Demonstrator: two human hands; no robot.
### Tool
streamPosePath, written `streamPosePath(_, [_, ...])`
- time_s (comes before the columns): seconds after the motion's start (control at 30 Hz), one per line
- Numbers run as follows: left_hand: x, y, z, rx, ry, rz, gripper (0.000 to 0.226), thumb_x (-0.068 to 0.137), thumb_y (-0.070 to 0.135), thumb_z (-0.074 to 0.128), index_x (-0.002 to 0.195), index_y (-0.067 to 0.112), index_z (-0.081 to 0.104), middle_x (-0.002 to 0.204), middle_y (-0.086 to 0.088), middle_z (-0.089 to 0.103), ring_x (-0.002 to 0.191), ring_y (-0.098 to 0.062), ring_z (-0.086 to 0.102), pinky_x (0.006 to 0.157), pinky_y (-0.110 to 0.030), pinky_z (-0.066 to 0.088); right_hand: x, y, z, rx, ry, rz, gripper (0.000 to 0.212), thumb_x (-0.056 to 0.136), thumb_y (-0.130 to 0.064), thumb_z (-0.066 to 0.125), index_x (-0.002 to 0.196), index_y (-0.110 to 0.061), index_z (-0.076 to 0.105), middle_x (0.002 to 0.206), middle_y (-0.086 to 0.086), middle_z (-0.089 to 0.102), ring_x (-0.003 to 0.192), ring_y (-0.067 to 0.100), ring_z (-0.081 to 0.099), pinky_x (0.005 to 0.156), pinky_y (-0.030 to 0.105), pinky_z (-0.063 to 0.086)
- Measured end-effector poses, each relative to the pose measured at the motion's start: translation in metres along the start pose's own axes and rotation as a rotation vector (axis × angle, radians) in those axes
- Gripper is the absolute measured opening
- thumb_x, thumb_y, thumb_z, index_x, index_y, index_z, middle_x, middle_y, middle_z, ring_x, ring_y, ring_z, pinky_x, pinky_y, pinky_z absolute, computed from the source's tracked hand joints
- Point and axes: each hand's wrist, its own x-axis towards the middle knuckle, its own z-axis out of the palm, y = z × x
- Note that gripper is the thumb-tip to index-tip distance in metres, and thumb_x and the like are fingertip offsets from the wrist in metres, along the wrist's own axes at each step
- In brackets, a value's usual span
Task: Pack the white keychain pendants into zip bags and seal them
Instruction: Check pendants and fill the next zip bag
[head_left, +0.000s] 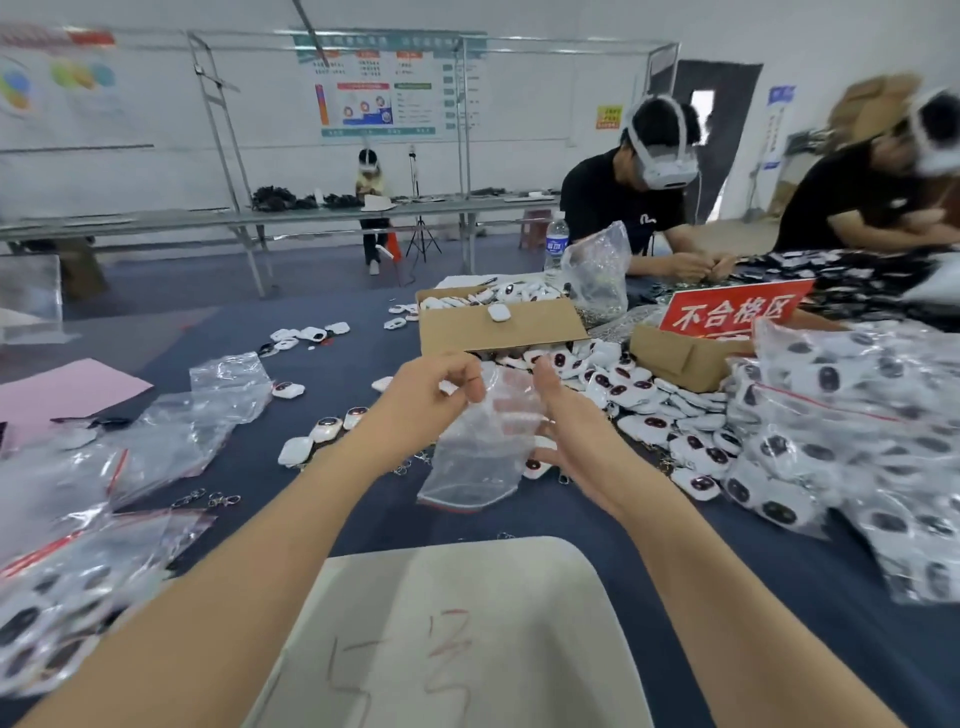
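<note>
A clear zip bag (480, 452) with a red strip along its lower edge hangs above the dark table. My left hand (434, 392) pinches the bag's top left part. My right hand (563, 421) holds the bag's right side, fingers curled toward it. The bag looks empty, though blur hides detail. White keychain pendants (649, 410) with dark oval faces lie heaped to the right of my hands. A few loose pendants (324, 428) lie left of the bag, and one pendant (535, 467) shows just under my right hand.
An open cardboard box (498, 325) with pendants stands behind my hands. Filled bags (852, 441) pile up at right and empty bags (197, 415) lie at left. A red sign (735, 312), a pale board (452, 639) near me, and two people across the table are also in view.
</note>
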Motion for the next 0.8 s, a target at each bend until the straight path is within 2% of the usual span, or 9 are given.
streamPosePath(0.07, [-0.010,0.014,0.005,-0.074,0.031,-0.027,0.028,0.097,0.013,0.063,0.092,0.040,0.067,0.102,0.021,0.068,0.097,0.003,0.062,0.074,-0.007,0.047,-0.018,0.002,-0.006,-0.082,0.113,-0.075,0.034,0.092,-0.061,0.060,0.108,-0.034,0.072,0.094,-0.011,0.077,0.091,0.016,0.073,0.074,0.032,0.060])
streamPosePath(0.13, [-0.026,0.023,0.013,-0.212,0.102,-0.174,0.020,0.097,0.042,0.064,0.114,0.049,0.057,0.117,0.018,0.065,0.098,0.003,0.063,0.075,-0.011,0.049,-0.033,0.003,-0.013,0.011,0.289,-0.051,0.014,0.098,-0.036,0.062,0.098,-0.030,0.075,0.089,-0.006,0.075,0.078,0.013,0.072,0.064,0.029,0.056])
streamPosePath(0.23, [-0.056,0.031,0.030,-0.527,0.099,-0.511,0.062,0.076,0.079,0.061,0.122,0.037,0.064,0.121,0.013,0.068,0.103,-0.004,0.068,0.095,-0.033,0.052,-0.052,0.005,-0.025,0.264,0.473,0.042,0.011,0.096,-0.027,0.065,0.096,-0.018,0.071,0.096,0.002,0.073,0.072,0.014,0.075,0.062,0.031,0.058])
streamPosePath(0.33, [-0.081,0.026,0.055,-0.570,-0.079,-0.473,0.030,0.090,0.053,0.069,0.102,0.027,0.076,0.102,0.004,0.077,0.090,-0.012,0.071,0.087,-0.038,0.057,-0.062,0.017,-0.033,0.250,0.593,0.069,0.025,0.094,-0.036,0.066,0.091,-0.011,0.068,0.093,0.006,0.069,0.072,0.016,0.071,0.065,0.033,0.055])
streamPosePath(0.43, [-0.087,0.022,0.067,-0.541,-0.039,-0.455,0.018,0.096,0.036,0.067,0.092,0.022,0.076,0.085,0.003,0.076,0.073,-0.011,0.065,0.069,-0.027,0.052,-0.074,0.031,-0.042,0.215,0.649,0.076,0.030,0.095,-0.039,0.065,0.094,-0.009,0.069,0.091,0.010,0.073,0.062,0.012,0.070,0.058,0.028,0.056])
streamPosePath(0.53, [-0.080,0.017,0.070,-0.440,-0.082,-0.457,0.015,0.099,0.029,0.065,0.095,0.019,0.074,0.079,0.004,0.074,0.071,-0.013,0.060,0.064,-0.024,0.048,-0.085,0.044,-0.049,0.145,0.641,0.096,0.022,0.096,-0.033,0.064,0.112,-0.019,0.068,0.106,0.012,0.072,0.086,0.016,0.071,0.065,0.028,0.057])
streamPosePath(0.6, [-0.075,0.012,0.072,-0.317,-0.199,-0.434,0.017,0.100,0.031,0.063,0.103,0.019,0.074,0.084,0.006,0.076,0.073,-0.009,0.064,0.064,-0.018,0.050,-0.087,0.048,-0.054,-0.043,0.636,0.095,0.043,0.095,-0.034,0.064,0.136,-0.030,0.053,0.130,0.001,0.061,0.113,0.017,0.060,0.084,0.031,0.047])
streamPosePath(0.67, [-0.069,0.007,0.074,-0.147,-0.262,-0.389,0.021,0.100,0.039,0.060,0.109,0.024,0.073,0.096,0.012,0.076,0.086,0.000,0.068,0.073,-0.012,0.050,-0.086,0.044,-0.058,-0.314,0.673,0.013,0.055,0.095,-0.034,0.060,0.147,-0.032,0.041,0.144,-0.006,0.047,0.129,0.015,0.046,0.095,0.032,0.038])
streamPosePath(0.8, [-0.040,-0.018,0.080,0.061,-0.093,-0.363,0.024,0.101,0.039,0.058,0.122,0.028,0.063,0.115,0.014,0.064,0.099,-0.001,0.062,0.079,-0.009,0.042,-0.054,0.027,-0.056,-0.419,0.678,-0.200,0.044,0.100,-0.029,0.051,0.143,-0.031,0.045,0.139,-0.011,0.050,0.130,0.007,0.044,0.104,0.032,0.040])
